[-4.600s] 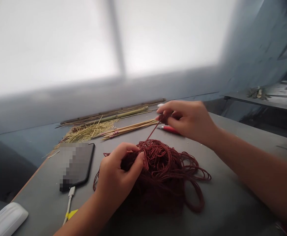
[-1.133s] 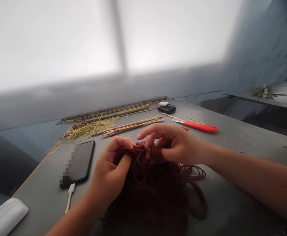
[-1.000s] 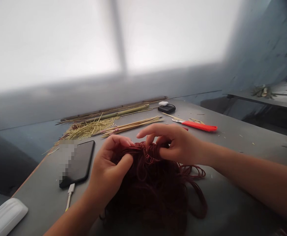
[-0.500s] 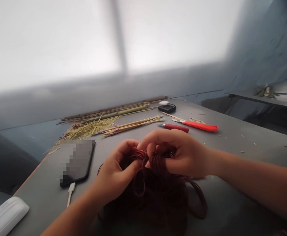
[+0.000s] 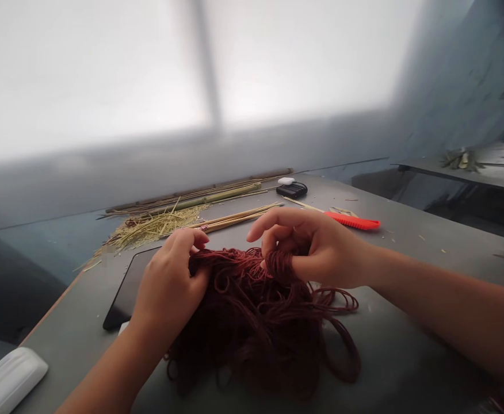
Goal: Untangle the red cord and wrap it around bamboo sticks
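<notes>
A tangled, dark red bundle of yarn (image 5: pixel 252 310) spreads over the near middle of the table, with loose loops trailing at its right side. Its left part is gripped by my left hand (image 5: pixel 172 276), fingers curled over the strands and thumb beneath. My right hand (image 5: pixel 316 247) is closed on a gathered bunch of the same yarn, which runs over its thumb; its index finger stretches out to the left. Between the two hands the strands lie drawn out sideways. Under and behind my left hand a phone (image 5: pixel 125 293) is partly hidden.
A red box cutter (image 5: pixel 355 221) lies beyond my right hand. Farther back are a black device (image 5: pixel 293 190), thin sticks (image 5: pixel 239 217), bamboo stalks (image 5: pixel 217 195) and a heap of pale shavings (image 5: pixel 161 224). A white object (image 5: pixel 12 376) sits at the table's near left edge.
My left hand has moved left, away from my right hand, stretching the yarn between them and covering part of the phone. My right hand keeps its hold, its index finger a little higher.
</notes>
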`<state>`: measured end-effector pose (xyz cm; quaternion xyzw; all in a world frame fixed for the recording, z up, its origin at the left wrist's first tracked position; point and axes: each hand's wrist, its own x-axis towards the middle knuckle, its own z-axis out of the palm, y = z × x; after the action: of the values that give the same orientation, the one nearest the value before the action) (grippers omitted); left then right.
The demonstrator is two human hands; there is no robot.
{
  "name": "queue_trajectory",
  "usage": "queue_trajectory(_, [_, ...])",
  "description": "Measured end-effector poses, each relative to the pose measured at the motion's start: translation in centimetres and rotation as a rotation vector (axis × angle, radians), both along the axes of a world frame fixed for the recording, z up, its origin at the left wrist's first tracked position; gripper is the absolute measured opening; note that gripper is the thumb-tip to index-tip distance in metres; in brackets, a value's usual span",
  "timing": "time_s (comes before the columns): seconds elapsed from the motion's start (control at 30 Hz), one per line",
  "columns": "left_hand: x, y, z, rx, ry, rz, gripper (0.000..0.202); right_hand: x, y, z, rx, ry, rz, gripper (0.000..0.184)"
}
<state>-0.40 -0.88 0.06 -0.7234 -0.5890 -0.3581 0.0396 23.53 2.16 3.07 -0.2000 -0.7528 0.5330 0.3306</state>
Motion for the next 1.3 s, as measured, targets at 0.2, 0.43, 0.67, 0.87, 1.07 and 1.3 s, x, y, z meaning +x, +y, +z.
queue_trajectory(0.2, [-0.6, 0.4, 0.5, -0.061, 0.158, 0.073, 0.015, 0.5, 0.0, 0.9, -0.005, -0.046, -0.041, 0.049])
queue_trajectory(0.43, [-2.6, 1.4, 1.2, -0.075, 0.082, 0.131, 0.007, 1.8, 0.1, 2.7, 0.012, -0.086, -0.224, 0.061])
queue_trajectory(0.67, [-1.9, 0.6, 1.2, -0.201, -0.416, -0.264, 0.026, 3.8, 1.8, 3.9, 0.121, -0.054, -0.31, 0.056])
queue_trajectory(0.87, [-0.9, -0.6, 1.6, -0.591, -0.97, -0.718, 0.023, 2.5, 1.6, 3.3, 0.036, -0.036, -0.221, 0.047])
queue_trajectory(1.07, [1.2, -0.4, 0.9, -0.488, -0.883, -0.506, 0.027, 1.1, 0.0, 2.2, -0.005, 0.111, -0.106, 0.039])
queue_trajectory(1.3, [3.1, -2.2, 0.6, -0.494, -0.264, -0.652, 0.032, 1.6, -0.8, 2.1, 0.014, 0.078, -0.009, 0.039])
